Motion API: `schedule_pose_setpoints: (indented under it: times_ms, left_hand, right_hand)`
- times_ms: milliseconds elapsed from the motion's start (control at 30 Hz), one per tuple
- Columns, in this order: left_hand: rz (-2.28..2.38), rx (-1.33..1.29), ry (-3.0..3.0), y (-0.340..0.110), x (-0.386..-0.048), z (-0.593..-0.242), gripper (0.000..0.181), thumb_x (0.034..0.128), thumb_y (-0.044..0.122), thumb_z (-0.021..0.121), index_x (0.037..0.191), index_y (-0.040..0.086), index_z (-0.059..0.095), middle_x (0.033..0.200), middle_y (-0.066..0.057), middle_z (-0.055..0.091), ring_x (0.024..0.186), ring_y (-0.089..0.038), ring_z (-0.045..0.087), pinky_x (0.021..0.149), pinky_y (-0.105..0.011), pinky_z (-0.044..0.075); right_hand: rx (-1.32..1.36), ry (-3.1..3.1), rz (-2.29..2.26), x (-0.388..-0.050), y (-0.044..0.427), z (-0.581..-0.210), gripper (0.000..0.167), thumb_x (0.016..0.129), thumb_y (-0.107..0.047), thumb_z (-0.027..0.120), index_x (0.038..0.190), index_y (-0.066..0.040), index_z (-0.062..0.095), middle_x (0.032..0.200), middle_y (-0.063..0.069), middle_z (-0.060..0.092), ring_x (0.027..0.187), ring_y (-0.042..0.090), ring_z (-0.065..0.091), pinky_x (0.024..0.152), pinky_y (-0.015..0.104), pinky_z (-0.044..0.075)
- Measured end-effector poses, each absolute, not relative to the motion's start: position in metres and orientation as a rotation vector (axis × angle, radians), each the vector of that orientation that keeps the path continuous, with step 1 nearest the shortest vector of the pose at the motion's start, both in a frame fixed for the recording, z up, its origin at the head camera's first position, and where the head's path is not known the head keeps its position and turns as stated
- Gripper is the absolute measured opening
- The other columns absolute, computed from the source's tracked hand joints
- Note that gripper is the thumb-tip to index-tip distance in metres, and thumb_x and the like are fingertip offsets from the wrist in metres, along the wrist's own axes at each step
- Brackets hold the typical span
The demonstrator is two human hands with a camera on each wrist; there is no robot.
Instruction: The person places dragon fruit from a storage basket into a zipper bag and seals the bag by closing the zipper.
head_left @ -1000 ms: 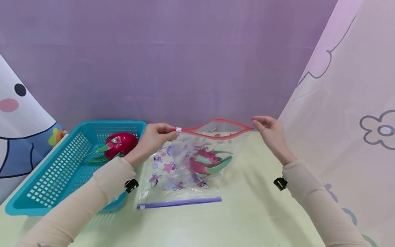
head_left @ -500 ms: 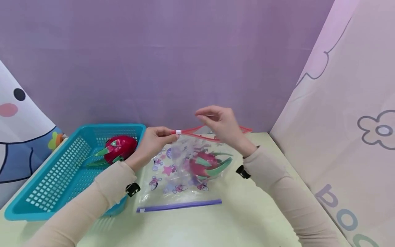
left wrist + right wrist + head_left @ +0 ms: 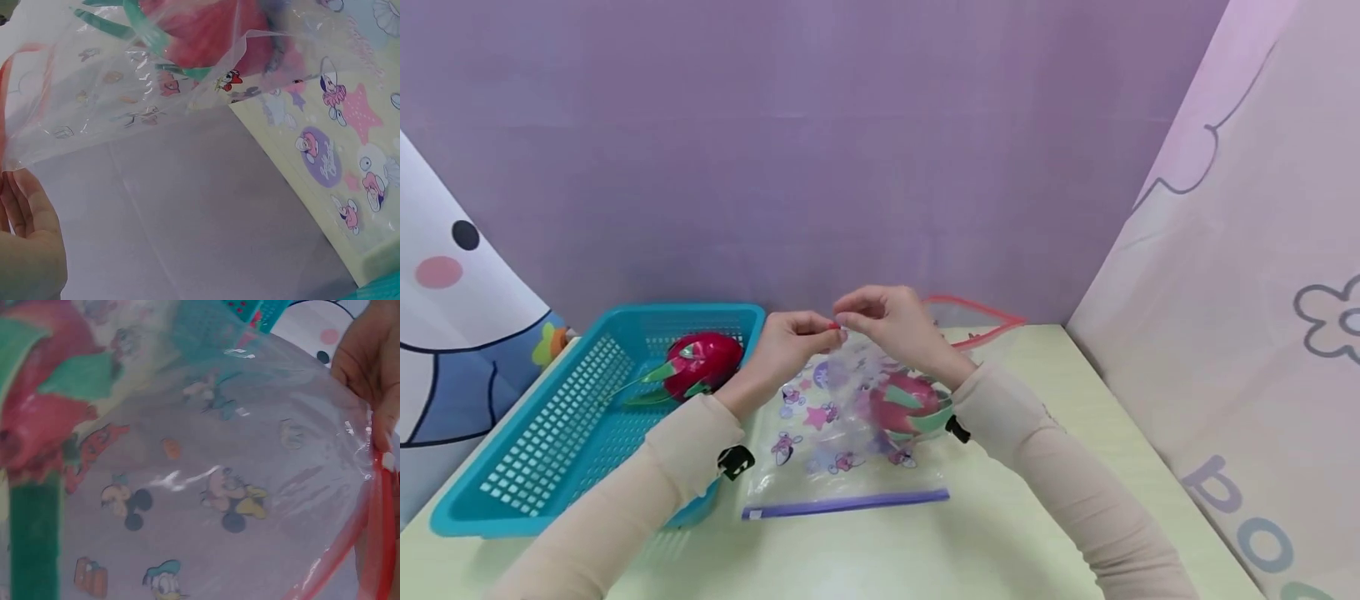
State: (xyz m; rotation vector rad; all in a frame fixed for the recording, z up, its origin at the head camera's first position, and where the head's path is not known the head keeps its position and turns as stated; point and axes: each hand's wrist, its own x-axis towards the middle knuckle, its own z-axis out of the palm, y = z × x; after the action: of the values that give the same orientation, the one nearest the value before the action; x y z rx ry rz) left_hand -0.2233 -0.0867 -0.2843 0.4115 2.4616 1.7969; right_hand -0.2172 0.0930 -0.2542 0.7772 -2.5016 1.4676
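Note:
A clear slider zip bag (image 3: 250,450) with a red zip (image 3: 977,307) hangs upright over the table, its mouth gaping at the right end. Inside it, a red model dragon fruit (image 3: 904,396) with green scales shows through the plastic. My left hand (image 3: 781,354) pinches the bag's left end by the zip. Close against it, my right hand (image 3: 898,329) has thumb and fingertips pinched at the white slider (image 3: 387,461), which the fingers mostly cover in the head view. Cartoon prints dot the plastic in both wrist views.
At the left stands a turquoise basket (image 3: 456,517) holding another red model dragon fruit (image 3: 703,362). A second printed bag (image 3: 786,475) with a purple zip (image 3: 850,503) lies flat on the pale table (image 3: 1045,492). Fabric walls (image 3: 820,167) enclose the back and sides.
My right hand has let go of the bag's right end and moved left along the zip to the slider. The left hand has kept its pinch on the left end.

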Motion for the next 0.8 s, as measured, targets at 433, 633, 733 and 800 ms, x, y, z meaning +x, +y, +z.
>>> schedule_pose_setpoints:
  times_ms: [433,633,733,800]
  left_hand:
    - [1.805,0.446,2.441,-0.086,-0.225,-0.286,0.036,0.0796,0.042,0.066,0.096,0.011,0.07,0.098,-0.005,0.067,0.093,-0.023,0.061,0.082,-0.036,0.05]
    - [1.841,0.435,2.424,-0.084,-0.227,-0.288,0.03,0.082,0.035,0.066,0.095,0.009,0.07,0.098,-0.005,0.068,0.092,-0.02,0.062,0.086,-0.038,0.049]
    - [1.856,0.419,2.424,-0.082,-0.227,-0.288,0.027,0.0828,0.032,0.066,0.096,0.008,0.07,0.099,-0.005,0.068,0.092,-0.021,0.063,0.087,-0.039,0.049]
    - [1.859,0.419,2.423,-0.08,-0.227,-0.288,0.029,0.0829,0.031,0.067,0.098,0.007,0.07,0.099,-0.005,0.068,0.092,-0.023,0.063,0.087,-0.038,0.049]
  right_hand:
    - [0.873,-2.55,1.31,-0.222,0.097,-0.264,0.016,0.083,-0.02,0.066,0.097,-0.016,0.072,0.093,-0.006,0.064,0.084,0.008,0.06,0.071,0.022,0.053]
    - [0.831,-2.533,1.243,-0.222,0.095,-0.265,0.011,0.083,-0.016,0.066,0.092,-0.014,0.073,0.086,-0.005,0.063,0.077,0.009,0.059,0.066,0.022,0.052]
    - [0.798,-2.541,1.183,-0.223,0.096,-0.266,0.011,0.084,-0.016,0.065,0.091,-0.013,0.072,0.085,-0.004,0.064,0.075,0.009,0.059,0.064,0.021,0.051]
    - [0.775,-2.543,1.148,-0.222,0.097,-0.266,0.011,0.085,-0.017,0.065,0.091,-0.013,0.072,0.085,-0.005,0.064,0.075,0.009,0.059,0.064,0.021,0.051]
